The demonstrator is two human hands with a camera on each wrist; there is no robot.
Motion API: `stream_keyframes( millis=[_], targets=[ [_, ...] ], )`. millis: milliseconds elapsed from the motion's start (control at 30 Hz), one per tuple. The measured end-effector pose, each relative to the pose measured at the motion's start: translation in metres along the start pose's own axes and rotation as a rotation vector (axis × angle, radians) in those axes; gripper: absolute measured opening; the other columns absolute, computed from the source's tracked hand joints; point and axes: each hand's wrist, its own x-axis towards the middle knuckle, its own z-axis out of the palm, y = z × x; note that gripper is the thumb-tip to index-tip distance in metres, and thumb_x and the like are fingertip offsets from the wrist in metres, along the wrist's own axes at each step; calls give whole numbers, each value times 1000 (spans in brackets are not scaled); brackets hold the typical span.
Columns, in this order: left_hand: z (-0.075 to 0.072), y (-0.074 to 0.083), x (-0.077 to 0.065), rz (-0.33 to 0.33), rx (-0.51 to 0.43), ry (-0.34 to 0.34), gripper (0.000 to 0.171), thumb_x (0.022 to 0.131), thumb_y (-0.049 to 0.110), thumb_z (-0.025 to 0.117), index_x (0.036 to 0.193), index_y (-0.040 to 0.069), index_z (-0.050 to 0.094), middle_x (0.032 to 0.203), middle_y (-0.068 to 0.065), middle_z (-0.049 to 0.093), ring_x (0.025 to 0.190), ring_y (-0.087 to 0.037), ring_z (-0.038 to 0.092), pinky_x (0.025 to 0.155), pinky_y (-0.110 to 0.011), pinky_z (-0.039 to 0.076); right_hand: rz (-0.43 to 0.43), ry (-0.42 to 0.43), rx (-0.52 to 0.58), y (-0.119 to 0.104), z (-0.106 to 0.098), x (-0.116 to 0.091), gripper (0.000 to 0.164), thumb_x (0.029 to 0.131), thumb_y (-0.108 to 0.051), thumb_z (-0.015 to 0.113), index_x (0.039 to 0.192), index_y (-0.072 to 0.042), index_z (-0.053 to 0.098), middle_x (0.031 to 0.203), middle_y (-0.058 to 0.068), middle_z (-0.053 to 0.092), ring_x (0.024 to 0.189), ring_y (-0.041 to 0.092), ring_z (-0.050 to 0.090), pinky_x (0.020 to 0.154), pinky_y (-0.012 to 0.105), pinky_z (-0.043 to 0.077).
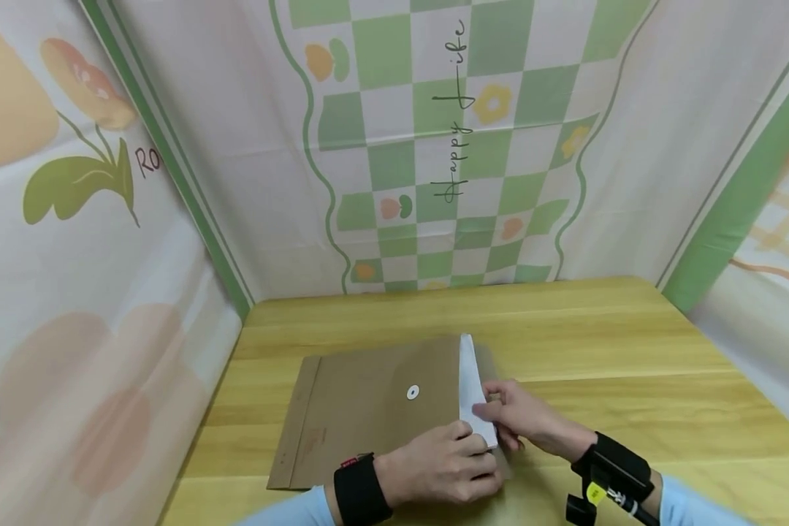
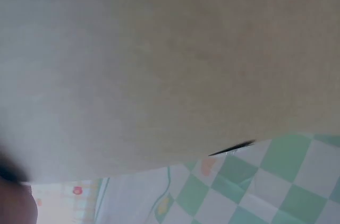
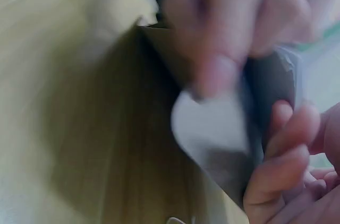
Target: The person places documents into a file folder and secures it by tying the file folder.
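A brown kraft document envelope [image 1: 368, 409] lies on the table with a white round button on its face. White paper [image 1: 470, 372] sticks out of its right-hand mouth. My left hand [image 1: 437, 464] grips the near corner of that mouth, fingers curled beside the paper. My right hand [image 1: 522, 416] pinches the paper's right edge between thumb and fingers. In the right wrist view, the envelope's flap [image 3: 212, 128] hangs open between the left hand [image 3: 228, 17] and the right hand [image 3: 292, 165]. A blurred pale surface fills most of the left wrist view.
The wooden table [image 1: 605, 343] extends behind and to the right of the envelope. A printed cloth [image 1: 434, 146] with green checks hangs at its back edge, and another patterned cloth [image 1: 92, 292] lines the left side. Both wrists wear black straps.
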Motion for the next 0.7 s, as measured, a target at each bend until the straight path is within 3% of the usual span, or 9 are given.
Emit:
stream_keyframes(
  millis=[167,233,333,433,500,600,700],
  targets=[
    [6,10,-5,-54,-36,0,22,100,21,49,107,33,66,90,15,57,80,-3,49,76,-20,37,-5,-13,18,8,-8,0,24,98,-12,54,109,9,50,75,7,68,53,10,60,44,23,48],
    [9,14,-13,-112,-89,-20,22,98,20,51,110,31,66,94,12,58,83,-5,51,78,-23,38,10,-22,33,14,-9,1,24,98,-12,54,109,8,49,79,9,69,58,12,63,46,23,48],
    [12,11,-37,-248,-146,-102,20,93,23,55,108,27,67,96,8,61,88,-10,54,81,-27,42,35,-11,53,25,-13,3,20,98,-12,54,104,6,47,74,5,65,58,12,61,47,22,47],
    [9,-4,-71,-474,-154,-286,20,85,24,63,105,24,66,99,3,64,92,-17,57,82,-34,46,61,11,46,35,-19,6,17,98,-13,54,96,2,45,69,0,59,56,10,57,47,23,47],
    [4,-15,-95,-668,-129,-436,17,84,26,67,101,21,66,97,-1,64,92,-21,59,79,-38,48,77,32,26,39,-23,9,19,97,-14,55,89,-1,44,65,-2,54,55,10,55,47,23,47],
    [-4,-24,-127,-973,-118,-644,13,85,26,71,88,16,64,88,-6,65,84,-26,61,70,-41,49,97,67,-27,46,-27,9,19,95,-15,57,84,-3,48,60,-2,51,51,9,53,45,24,47],
    [-11,-25,-153,-1233,-194,-806,19,87,28,72,87,10,63,76,-10,63,71,-29,62,59,-41,50,118,96,-91,53,-30,9,19,95,-15,57,82,-1,53,59,-1,52,47,9,52,44,25,48]
  ],
)
